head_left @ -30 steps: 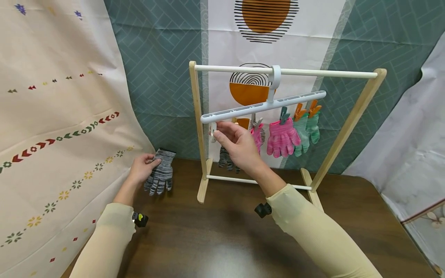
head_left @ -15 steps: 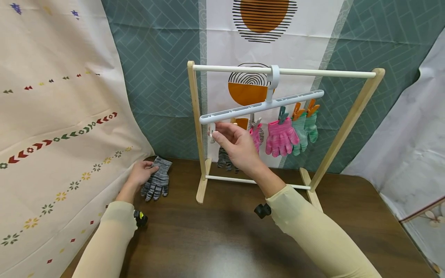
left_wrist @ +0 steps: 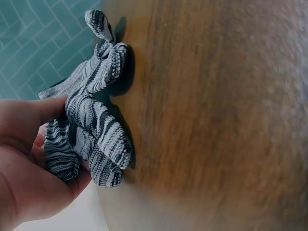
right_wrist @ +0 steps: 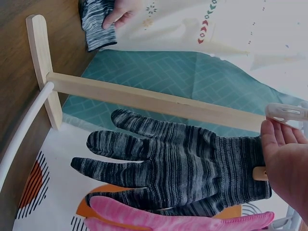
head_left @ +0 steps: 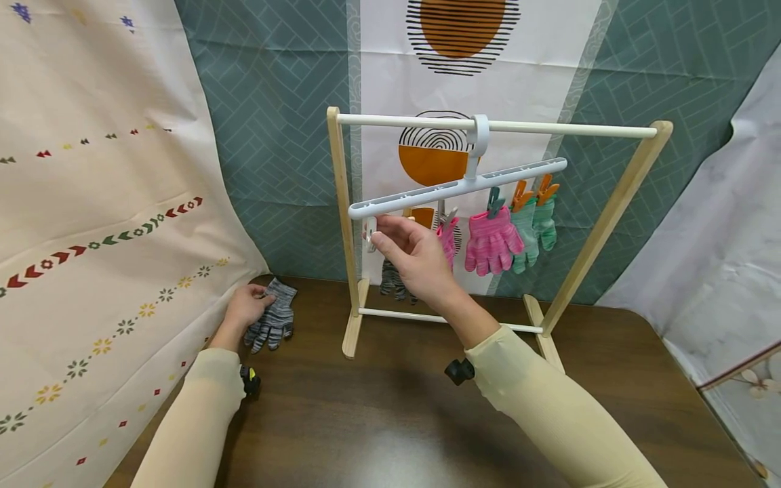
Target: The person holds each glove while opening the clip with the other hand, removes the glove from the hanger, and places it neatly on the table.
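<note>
— Starting at the left edge, what does the left hand [head_left: 246, 306] have?

— A striped grey knit glove [head_left: 272, 322], lying on the brown wooden table [head_left: 378, 420] close to the patterned cream cloth [head_left: 91, 203]. From the head camera the hand only seems to rest on the cuff. The left wrist view shows more: thumb and fingers [left_wrist: 45, 113] are curled round the cuff end, gripping it, while the glove's ribbed fingers lie bunched against the wood grain.

— And moving right?

— A pale wooden rack [head_left: 339, 224] with a white round top rail [head_left: 549, 128] stands on the table. From that rail hangs a white plastic bar hanger [head_left: 457, 186], tilted, its left end lower.

— The right hand [head_left: 421, 261]?

— Raised under the hanger's low left end, thumb and forefinger pinching a white clip [head_left: 369, 234]. Well apart from the glove on the table.

— Anything the head view hides?

— Yes. The hand covers most of a second dark grey striped glove [right_wrist: 178, 163]; the right wrist view shows it whole, hanging flat with fingers spread, beside the white clip [right_wrist: 286, 113] at the fingertips.

— Further right?

— A pink glove [head_left: 491, 240], then two green gloves [head_left: 533, 227], hung by teal and orange clips.
</note>
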The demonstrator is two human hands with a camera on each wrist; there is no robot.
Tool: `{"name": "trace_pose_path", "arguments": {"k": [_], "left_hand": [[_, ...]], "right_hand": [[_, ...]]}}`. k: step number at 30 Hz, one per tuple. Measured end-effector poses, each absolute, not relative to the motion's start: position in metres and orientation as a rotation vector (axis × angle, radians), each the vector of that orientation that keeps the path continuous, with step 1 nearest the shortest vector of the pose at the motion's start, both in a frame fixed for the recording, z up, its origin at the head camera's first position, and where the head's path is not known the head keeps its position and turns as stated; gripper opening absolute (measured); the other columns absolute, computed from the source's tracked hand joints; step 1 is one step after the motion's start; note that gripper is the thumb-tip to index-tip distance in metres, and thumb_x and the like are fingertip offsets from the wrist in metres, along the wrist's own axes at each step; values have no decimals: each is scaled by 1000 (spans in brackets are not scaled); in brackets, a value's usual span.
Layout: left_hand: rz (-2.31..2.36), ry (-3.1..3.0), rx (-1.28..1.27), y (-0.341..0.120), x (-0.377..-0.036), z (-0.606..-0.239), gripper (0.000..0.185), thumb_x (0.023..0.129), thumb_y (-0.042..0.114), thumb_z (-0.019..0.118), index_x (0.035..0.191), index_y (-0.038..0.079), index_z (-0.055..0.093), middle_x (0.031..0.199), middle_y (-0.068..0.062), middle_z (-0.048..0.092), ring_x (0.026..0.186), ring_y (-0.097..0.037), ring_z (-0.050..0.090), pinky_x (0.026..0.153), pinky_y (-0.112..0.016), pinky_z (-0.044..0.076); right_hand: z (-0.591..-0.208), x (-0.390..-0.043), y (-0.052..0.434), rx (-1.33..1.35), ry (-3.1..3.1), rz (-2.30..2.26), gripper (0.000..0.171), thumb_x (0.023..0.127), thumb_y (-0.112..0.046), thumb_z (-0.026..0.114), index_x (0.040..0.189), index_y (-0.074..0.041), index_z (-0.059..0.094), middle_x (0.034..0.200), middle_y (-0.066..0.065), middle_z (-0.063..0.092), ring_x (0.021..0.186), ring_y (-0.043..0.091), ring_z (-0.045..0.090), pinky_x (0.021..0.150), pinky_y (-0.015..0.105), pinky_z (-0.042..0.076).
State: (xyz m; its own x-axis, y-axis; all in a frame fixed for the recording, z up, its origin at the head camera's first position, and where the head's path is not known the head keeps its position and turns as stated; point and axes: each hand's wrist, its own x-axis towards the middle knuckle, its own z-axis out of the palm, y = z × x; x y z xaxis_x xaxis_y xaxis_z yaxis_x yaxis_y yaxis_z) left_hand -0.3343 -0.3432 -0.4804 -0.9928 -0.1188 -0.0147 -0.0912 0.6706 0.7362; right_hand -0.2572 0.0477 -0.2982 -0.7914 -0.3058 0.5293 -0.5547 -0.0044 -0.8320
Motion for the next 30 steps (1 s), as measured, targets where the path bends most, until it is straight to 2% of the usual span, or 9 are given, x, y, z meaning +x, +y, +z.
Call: {"name": "trace_pose_path", "arguments": {"k": [5,11,17,23,30], "left_hand": [[-1158,-2845,184,-343,-336,-483,44,108,18,62,135,-16,56,135,-40,56,123,-54,54,101,-63,45],[-1138,-2805,209,-342,-335,-487,42,106,18,64,133,-15,57,132,-38,57,120,-53,56,98,-63,46],[-1110,-2763,220,-340,-335,-490,42,105,16,66,134,-14,57,127,-37,59,114,-51,58,94,-62,47],[-1072,-2759,236,-339,-338,-492,43,105,17,66,137,-9,57,124,-32,60,110,-47,59,89,-59,48],[-1051,-2761,238,-342,-337,-496,48,104,17,68,142,-8,54,122,-31,63,108,-47,62,87,-58,50]], "right_hand": [[-299,-257,48,907,-2074,1884,37,106,-12,68,140,2,64,128,17,72,113,24,70,101,36,55],[-299,-256,49,914,-2066,1897,37,105,-12,68,140,1,64,127,11,73,117,27,70,102,37,55],[-299,-255,50,923,-2063,1893,36,106,-14,68,139,-2,66,128,16,72,118,29,69,102,37,55],[-298,-255,51,921,-2062,1896,37,106,-14,68,140,-2,65,128,12,73,118,23,70,104,37,54],[-298,-256,51,916,-2065,1889,35,106,-12,68,139,-1,65,128,14,72,117,28,69,102,37,55]]}}
